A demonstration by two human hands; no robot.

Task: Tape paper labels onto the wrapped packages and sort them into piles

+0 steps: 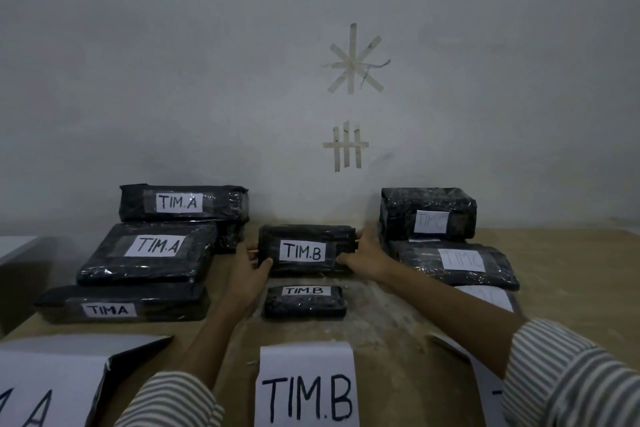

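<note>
The package, wrapped in black film with a white label reading TIM.B, sits straight beyond the large TIM.B sheet, far back on the table and close to the wall. A smaller TIM.B package lies between it and the sheet. Beyond the sheet and to its left are three TIM.A packages: one at the front, one resting on it, and one at the back by the wall. Beyond the sheet and to its right are a tall package and a flatter one, both with faint labels; another label nearer the sheet is partly hidden by the right forearm. A second sheet lies just left of the TIM.B sheet. Tape strips are stuck on the wall above. The piles on both sides leave only narrow gaps for the hands. The left hand grips the package's left end, thumb on the front face and fingers curled behind. The right hand grips the right end the same way, thumb in front and fingers wrapped round the end. The package's long axis runs left to right along the wall, with the label facing the person and reading upright. Whether it rests on the table cannot be told.
</note>
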